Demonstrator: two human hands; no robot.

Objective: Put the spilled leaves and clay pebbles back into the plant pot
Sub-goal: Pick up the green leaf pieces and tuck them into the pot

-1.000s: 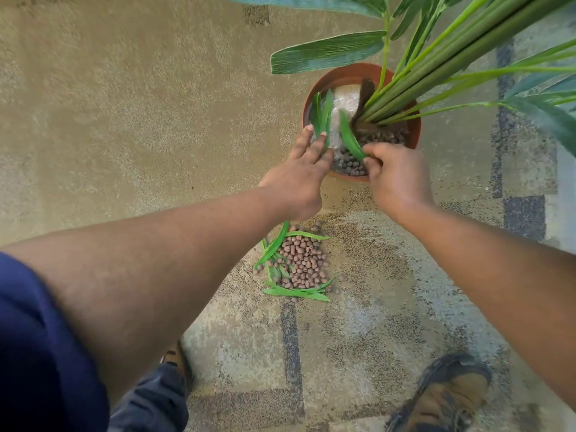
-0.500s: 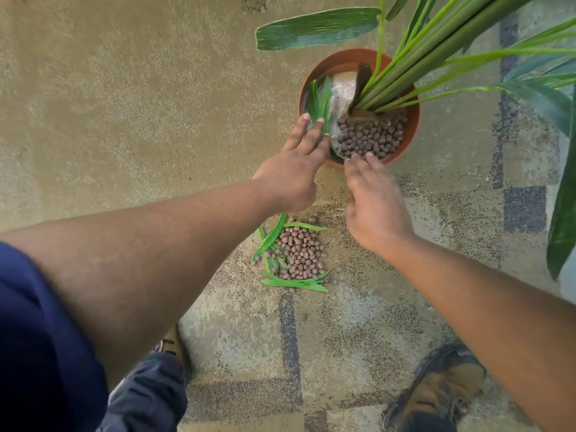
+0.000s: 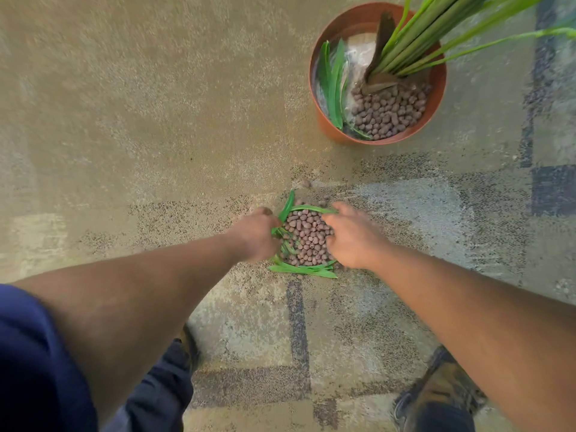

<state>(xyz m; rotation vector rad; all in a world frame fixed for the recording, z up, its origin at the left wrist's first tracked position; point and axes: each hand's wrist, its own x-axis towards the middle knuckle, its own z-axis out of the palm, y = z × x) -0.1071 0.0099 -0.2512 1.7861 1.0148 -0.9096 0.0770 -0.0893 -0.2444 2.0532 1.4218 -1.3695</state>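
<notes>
A heap of brown clay pebbles (image 3: 307,236) lies on the carpet, with loose green leaves (image 3: 304,270) at its near edge and more on its left and far sides. My left hand (image 3: 256,236) presses against the heap's left side, fingers curled under and hidden. My right hand (image 3: 353,236) cups the right side, bent fingers touching the pebbles. Nothing is lifted. The terracotta plant pot (image 3: 330,127) stands at the upper right, apart from both hands, and holds pebbles (image 3: 389,112), a few cut leaves (image 3: 334,79) and the plant's green stems (image 3: 414,35).
One stray pebble (image 3: 306,183) lies on the patterned carpet just beyond the heap. My brown shoe (image 3: 436,391) is at the lower right and my other shoe (image 3: 187,342) shows behind my left arm. Plant fronds overhang the top right corner.
Both hands have pulled back from the pot's rim and come down on either side of the spilled heap. My head has dropped closer to the floor.
</notes>
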